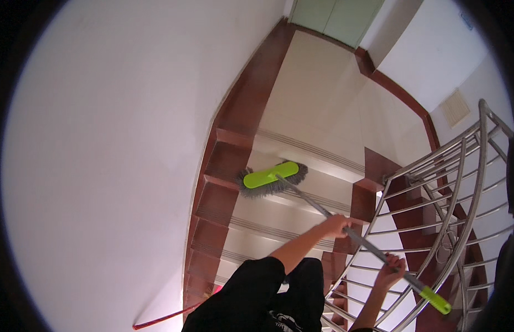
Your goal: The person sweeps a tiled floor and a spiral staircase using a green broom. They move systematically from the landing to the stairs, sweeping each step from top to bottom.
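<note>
My left hand (338, 226) grips the grey pole (308, 201) of a long-handled mop about midway along it. Farther up the same pole, my right hand (392, 269) is closed round it, below the lime-green end grip (435, 299). The mop's lime-green head (271, 175), fringed with grey fibres, lies on a stair tread (323, 176) just under the top landing. It reaches over the dark red border at the left of the steps. The pole slants from the head down to the right, across the metal railing.
A white wall (115, 145) runs along the left. Stainless-steel railings (460, 199) curve along the right, with another flight beyond. Above is a cream landing (319, 91) with pale green doors (335, 18). A red stick (165, 317) is low at the left, its far end hidden.
</note>
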{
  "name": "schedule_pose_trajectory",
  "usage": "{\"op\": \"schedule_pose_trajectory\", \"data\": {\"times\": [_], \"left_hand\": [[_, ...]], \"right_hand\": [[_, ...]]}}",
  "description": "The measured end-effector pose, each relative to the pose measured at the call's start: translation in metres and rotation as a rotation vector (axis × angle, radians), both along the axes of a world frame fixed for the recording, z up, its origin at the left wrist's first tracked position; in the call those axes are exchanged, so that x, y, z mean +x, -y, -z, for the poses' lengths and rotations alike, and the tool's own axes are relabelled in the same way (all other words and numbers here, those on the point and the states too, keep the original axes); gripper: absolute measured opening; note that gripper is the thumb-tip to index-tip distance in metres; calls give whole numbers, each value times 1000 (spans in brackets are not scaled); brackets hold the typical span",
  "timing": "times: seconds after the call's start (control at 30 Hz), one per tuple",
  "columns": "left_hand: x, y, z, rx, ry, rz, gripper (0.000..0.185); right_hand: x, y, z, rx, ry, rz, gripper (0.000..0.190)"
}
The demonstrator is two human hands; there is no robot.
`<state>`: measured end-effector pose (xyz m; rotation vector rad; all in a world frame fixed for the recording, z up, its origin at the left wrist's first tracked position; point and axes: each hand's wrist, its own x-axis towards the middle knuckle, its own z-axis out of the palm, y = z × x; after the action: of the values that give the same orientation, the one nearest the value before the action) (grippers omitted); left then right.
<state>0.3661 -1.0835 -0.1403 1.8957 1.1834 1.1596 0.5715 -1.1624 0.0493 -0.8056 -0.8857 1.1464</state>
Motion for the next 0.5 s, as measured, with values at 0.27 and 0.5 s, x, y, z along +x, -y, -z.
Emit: {"op": "schedule_pose_trajectory", "data": {"times": [0.27,0.5], "left_hand": [[3,-42,-4,89,76,-374,25],[-138,-51,47,-127,-188,-484,27]], "right_hand": [[6,-133,-40,19,40,-186,38],[-90,-203,38,-106,-180,-388,34]]}}
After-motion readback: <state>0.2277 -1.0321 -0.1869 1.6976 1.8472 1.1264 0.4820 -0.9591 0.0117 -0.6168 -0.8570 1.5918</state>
